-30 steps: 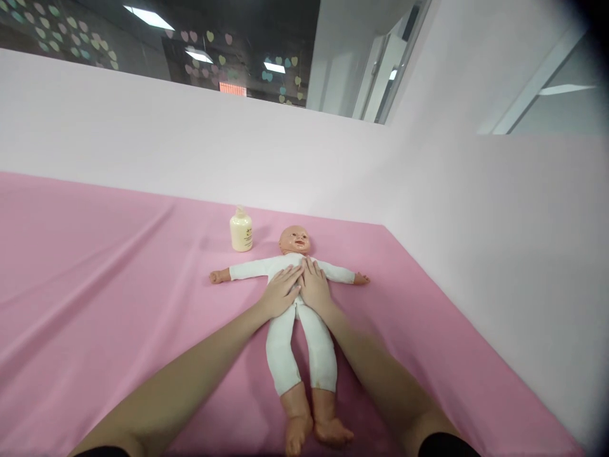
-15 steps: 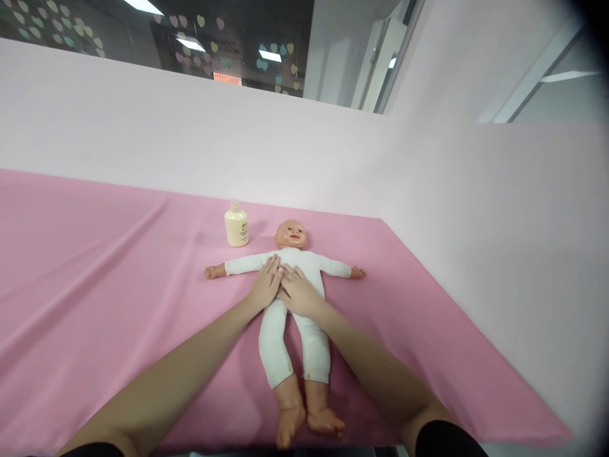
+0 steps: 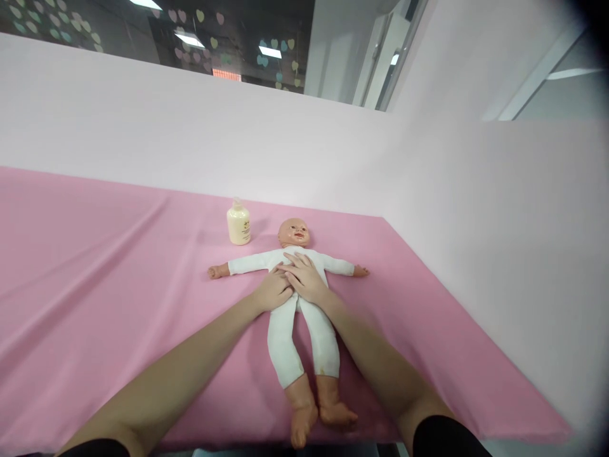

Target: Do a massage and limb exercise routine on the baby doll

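A baby doll (image 3: 304,336) in a white suit lies on its back on the pink sheet (image 3: 95,285), arms spread, head toward the wall. My left hand (image 3: 273,290) lies flat on the doll's belly, fingers together. My right hand (image 3: 304,278) rests on the doll's chest, fingers spread, partly overlapping my left hand's fingertips. Neither hand grips anything. A cream lotion bottle (image 3: 238,225) stands upright just left of the doll's head.
Pale pink partition walls (image 3: 428,190) close off the back and right side of the surface. The sheet's front edge runs just past the doll's feet (image 3: 323,416). Dark windows with heart stickers show above the back wall.
My right hand slid up from the doll's belly onto its chest, while my left hand drew back down to the belly. The view shifted slightly.
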Tool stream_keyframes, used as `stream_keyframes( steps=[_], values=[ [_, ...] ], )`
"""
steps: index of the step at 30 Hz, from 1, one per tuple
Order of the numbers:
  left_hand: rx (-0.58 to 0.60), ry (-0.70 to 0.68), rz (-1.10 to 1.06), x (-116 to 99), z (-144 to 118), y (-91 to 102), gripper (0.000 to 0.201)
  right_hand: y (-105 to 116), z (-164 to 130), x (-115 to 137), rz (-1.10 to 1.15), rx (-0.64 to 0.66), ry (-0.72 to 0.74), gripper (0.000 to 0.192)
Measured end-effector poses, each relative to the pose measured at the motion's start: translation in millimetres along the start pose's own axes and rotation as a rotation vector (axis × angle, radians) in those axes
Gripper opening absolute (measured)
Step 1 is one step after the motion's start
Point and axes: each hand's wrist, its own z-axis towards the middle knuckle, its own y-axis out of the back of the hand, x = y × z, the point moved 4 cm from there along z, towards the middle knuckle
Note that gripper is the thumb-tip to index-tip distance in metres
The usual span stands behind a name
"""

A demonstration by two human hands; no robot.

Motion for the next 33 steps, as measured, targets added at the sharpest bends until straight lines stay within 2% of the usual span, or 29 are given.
stream_keyframes(
  steps=[6, 10, 16, 19, 23, 28, 33],
  values=[
    [-0.006, -0.033, -0.011, 5, 0, -4.1, 0.037, -8, 8, -19, -0.019, 0.050, -0.093, 0.042],
    [0.039, -0.028, -0.022, 7, 0, -5.7, 0.037, -7, 8, -26, -0.037, 0.006, -0.165, 0.042],
    [0.075, -0.019, -0.036, 11, 0, -7.7, 0.040, -7, -2, -31, -0.076, -0.054, -0.359, 0.046],
    [0.043, 0.015, -0.038, 11, 0, -7.6, 0.041, -9, -8, -30, -0.119, -0.079, -0.438, 0.050],
    [-0.007, 0.129, -0.032, 13, 0, -6.6, 0.044, -13, -14, -24, -0.160, -0.048, -0.509, 0.057],
    [-0.065, 0.288, -0.049, 23, 0, -6.9, 0.050, -16, -19, -7, -0.179, 0.004, -0.502, 0.065],
    [-0.087, 0.296, -0.085, 29, -1, -9.8, 0.049, -17, -21, 10, -0.146, 0.071, -0.352, 0.060]
  ],
)
